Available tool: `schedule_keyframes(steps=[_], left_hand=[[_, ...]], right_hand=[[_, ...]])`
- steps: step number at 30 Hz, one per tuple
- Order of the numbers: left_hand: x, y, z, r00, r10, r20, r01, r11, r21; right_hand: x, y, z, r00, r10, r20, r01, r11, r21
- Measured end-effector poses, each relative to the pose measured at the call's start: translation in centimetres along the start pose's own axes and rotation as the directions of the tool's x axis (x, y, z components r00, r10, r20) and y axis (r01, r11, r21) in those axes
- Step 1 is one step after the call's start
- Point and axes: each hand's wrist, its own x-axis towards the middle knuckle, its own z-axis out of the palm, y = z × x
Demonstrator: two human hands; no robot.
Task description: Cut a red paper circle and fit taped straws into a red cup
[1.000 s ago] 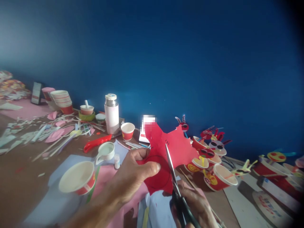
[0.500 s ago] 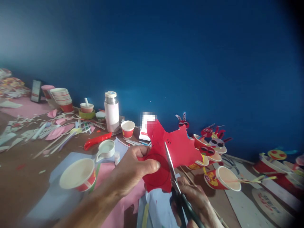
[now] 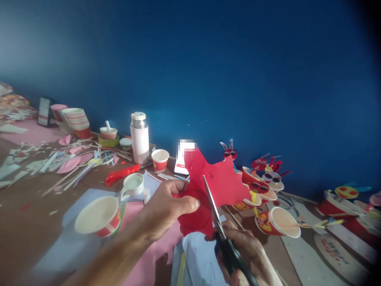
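Note:
My left hand [image 3: 175,202] pinches a piece of red paper [image 3: 223,182] with the thumb on top and the fingers behind. A dark circle is drawn on the paper near the thumb, and its outer edge is ragged. Dark-handled scissors [image 3: 214,212] are in my right hand [image 3: 244,250], fingers wrapped round the grips. Their blades lie across the red paper, just right of the drawn circle, and look nearly closed. Below the paper, pale blue sheets [image 3: 199,258] and pink paper [image 3: 149,262] lie on the table.
Left of my hands stand a paper cup [image 3: 111,222], a white mug [image 3: 133,186], red-handled scissors [image 3: 122,174] and a white flask [image 3: 139,139]. Paper scraps [image 3: 68,163] cover the left side. On the right are several decorated cups [image 3: 278,222]. A blue wall [image 3: 208,71] rises behind.
The scissor blades have come closer together on the red paper, their tip shifting slightly left. Both hands otherwise stay nearly in place, and the view has shifted a little.

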Motion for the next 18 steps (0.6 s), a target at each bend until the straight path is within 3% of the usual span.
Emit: schedule_keyframes(steps=[7, 11, 18], left_hand=[[0.4, -0.1, -0.5, 0.999, -0.016, 0.028, 0.015, 0.999, 0.029], [0.5, -0.1, -0.6, 0.999, -0.028, 0.025, 0.028, 1.0, 0.008], [0.4, -0.7, -0.8, 0.997, 0.041, 0.064, -0.035, 0.996, -0.088]], right_hand=[[0.1, 0.4, -0.5, 0.997, -0.061, 0.044, 0.063, 0.997, -0.034], [0.5, 0.0, 0.2, 0.995, -0.102, -0.013, 0.101, 0.992, -0.08], [1.5, -2.0, 0.5, 0.998, -0.013, 0.063, 0.026, 0.977, -0.213]])
